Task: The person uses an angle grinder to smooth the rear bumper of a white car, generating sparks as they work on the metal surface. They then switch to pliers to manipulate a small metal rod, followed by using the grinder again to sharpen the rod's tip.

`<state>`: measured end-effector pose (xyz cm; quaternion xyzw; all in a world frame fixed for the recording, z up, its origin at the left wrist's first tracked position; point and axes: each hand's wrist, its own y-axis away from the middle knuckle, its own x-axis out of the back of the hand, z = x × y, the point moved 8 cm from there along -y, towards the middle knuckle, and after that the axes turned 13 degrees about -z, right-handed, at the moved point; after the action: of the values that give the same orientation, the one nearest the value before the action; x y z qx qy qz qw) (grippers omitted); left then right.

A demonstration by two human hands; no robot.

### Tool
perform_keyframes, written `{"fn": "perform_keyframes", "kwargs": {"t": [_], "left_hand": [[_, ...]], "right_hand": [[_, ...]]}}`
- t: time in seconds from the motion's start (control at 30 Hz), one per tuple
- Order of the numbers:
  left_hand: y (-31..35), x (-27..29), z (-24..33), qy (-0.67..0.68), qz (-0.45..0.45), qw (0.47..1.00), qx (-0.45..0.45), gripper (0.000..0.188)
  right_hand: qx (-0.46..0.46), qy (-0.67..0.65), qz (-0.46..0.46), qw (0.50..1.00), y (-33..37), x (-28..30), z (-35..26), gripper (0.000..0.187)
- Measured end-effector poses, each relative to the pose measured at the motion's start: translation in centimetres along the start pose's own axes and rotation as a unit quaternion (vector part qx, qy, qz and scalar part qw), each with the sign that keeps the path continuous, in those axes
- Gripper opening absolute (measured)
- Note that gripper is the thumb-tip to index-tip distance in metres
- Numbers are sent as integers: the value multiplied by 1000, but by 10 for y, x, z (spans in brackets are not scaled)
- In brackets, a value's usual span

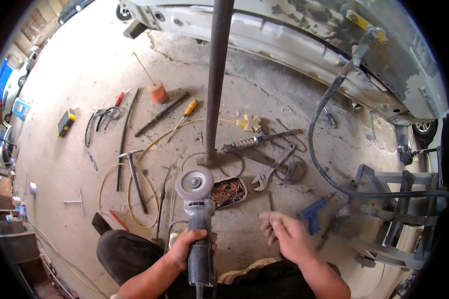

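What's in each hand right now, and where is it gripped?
The left hand grips the angle grinder around its grey body, disc end pointing away. The right hand is blurred; nothing visible in it.

Head view — steeply down, close overhead

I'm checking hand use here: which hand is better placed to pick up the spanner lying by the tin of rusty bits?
Right. The right hand is free and hovers nearest the spanner, while the left hand is wrapped around the angle grinder.
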<state>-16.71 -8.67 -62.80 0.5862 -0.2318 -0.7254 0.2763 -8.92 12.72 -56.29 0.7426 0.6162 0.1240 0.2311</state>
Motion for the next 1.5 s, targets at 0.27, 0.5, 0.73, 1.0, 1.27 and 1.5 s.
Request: {"fn": "perform_keyframes", "kwargs": {"t": [0.27,0.5,0.73,1.0,1.27,1.5], "left_hand": [[3,-2,-9,-137,-20,990,23,34],[9,-10,5,-222,-38,974,2,40],[9,-17,-3,-229,-54,972,0,42],[4,-17,-20,-171,-83,982,13,41],[4,-30,-15,-210,-76,975,14,43],[3,-28,-21,-170,-106,979,27,46]], "right_hand": [[-18,142,104,984,-5,26,1,28],[-3,47,152,987,2,29,-3,27],[-2,-31,123,992,9,26,-6,22],[-3,80,103,992,18,25,-24,19],[152,302,184,923,19,21,-51,15],[175,265,206,926,14,18,-55,16]]}}
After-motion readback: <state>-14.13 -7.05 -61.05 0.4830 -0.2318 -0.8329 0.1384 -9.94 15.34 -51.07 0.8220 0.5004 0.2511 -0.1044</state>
